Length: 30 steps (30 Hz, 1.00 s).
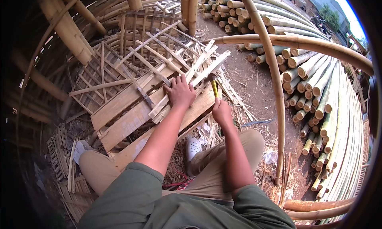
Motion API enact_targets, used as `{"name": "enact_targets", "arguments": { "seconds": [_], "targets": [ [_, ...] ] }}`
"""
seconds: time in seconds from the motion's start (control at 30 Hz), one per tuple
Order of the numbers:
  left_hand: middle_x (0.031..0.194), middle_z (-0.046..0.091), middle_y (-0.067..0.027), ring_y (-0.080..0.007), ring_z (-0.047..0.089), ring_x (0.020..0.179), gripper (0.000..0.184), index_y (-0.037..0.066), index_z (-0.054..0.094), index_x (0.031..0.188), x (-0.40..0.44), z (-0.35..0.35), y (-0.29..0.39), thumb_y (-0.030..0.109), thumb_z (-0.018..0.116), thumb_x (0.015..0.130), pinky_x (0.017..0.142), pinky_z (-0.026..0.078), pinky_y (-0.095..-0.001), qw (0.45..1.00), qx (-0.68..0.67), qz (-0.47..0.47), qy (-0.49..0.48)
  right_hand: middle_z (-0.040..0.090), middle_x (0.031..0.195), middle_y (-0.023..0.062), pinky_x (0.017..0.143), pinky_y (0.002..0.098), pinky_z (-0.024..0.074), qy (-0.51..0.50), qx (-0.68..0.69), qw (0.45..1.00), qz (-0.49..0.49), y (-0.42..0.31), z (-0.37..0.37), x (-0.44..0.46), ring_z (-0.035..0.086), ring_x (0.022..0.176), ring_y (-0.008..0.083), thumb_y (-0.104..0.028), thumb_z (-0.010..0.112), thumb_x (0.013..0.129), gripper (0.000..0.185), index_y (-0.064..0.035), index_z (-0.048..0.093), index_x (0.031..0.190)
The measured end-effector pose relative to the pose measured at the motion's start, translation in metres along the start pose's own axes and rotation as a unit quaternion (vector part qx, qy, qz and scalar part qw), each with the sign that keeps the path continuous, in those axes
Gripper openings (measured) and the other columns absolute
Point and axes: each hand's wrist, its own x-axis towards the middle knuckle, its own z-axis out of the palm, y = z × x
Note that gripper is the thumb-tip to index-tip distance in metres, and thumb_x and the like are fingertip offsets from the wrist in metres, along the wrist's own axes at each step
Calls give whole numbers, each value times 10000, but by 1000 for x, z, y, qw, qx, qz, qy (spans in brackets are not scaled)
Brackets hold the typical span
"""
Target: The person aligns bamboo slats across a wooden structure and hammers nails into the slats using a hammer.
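My right hand is closed around the yellow handle of a hammer. The hammer's dark head rests at or just above the pale bamboo strips, near their far end. Fingers spread, my left hand presses down on the strips lying across the wooden planks. Whether a nail is pinched under those fingers I cannot tell. Crossed bamboo slats form a loose lattice beyond my left hand.
Large stacks of cut bamboo poles lie to the right. An upright bamboo pole and a horizontal one frame my right side. Slatted panels lean at the left. Bamboo scraps cover the ground around my white shoe.
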Motion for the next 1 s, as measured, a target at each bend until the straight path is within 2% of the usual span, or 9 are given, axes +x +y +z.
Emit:
{"name": "enact_targets", "arguments": {
  "seconds": [0.1,0.27,0.33,0.43,0.53,0.57,0.7,0.8,1.0],
  "targets": [
    [1388,512,-86,-242,453,1338,552,80,405,1437,0,0,-1,367,467,969,1109,279,-664,1000,0,6,-1,639,814,332,705,532,466,-8,58,997,40,-12,-7,-1,607,756,512,-279,453,1035,428,82,648,915],
    [1392,512,-89,-241,461,1333,532,79,427,1415,0,0,0,362,472,966,1107,287,-658,1000,3,6,4,503,555,163,502,433,360,234,173,952,-93,-24,-27,3,457,474,280,-265,413,1068,409,23,549,811],
    [1392,511,-87,-240,461,1334,532,79,426,1415,0,2,-1,360,473,966,1109,284,-657,1000,3,6,1,563,604,209,537,457,414,273,137,951,-57,-24,-22,0,540,529,348,-268,401,1068,426,33,551,805],
    [1394,512,-85,-239,461,1335,535,78,424,1418,0,-2,-1,358,472,965,1114,276,-656,1000,6,5,-8,640,830,358,746,570,491,-10,-42,999,29,6,6,4,629,848,524,-268,414,1045,454,94,627,873],
    [1388,518,-88,-242,463,1332,531,75,425,1418,-1,-4,1,357,463,969,1114,269,-657,1000,-11,8,2,638,840,362,771,554,489,-11,-28,999,31,12,-2,5,626,860,528,-288,414,1041,501,104,644,831],
    [1380,520,-89,-245,467,1325,525,75,428,1413,-2,-3,1,358,462,972,1111,271,-656,1000,-4,7,2,639,834,352,765,546,489,-58,37,992,110,15,-5,9,623,844,527,-301,404,1043,501,94,649,857],
    [1392,514,-91,-249,453,1344,524,75,424,1420,-1,-4,0,366,450,984,1116,264,-656,1000,-7,3,-10,635,770,291,695,473,475,29,39,998,32,3,-10,10,629,711,427,-297,408,1054,447,68,629,923],
    [1401,513,-91,-246,447,1354,528,74,421,1424,0,-4,1,370,446,987,1120,261,-655,1000,-14,1,-15,646,857,338,742,542,482,18,34,999,-2,4,-7,15,615,813,521,-295,405,1042,465,75,647,898],
    [1352,535,-86,-242,476,1311,512,74,437,1402,0,6,-2,363,455,981,1102,289,-642,1000,-3,13,28,645,785,312,670,520,467,45,47,998,-1,-12,-17,12,613,740,505,-294,455,1039,427,68,631,897]
  ]
}}
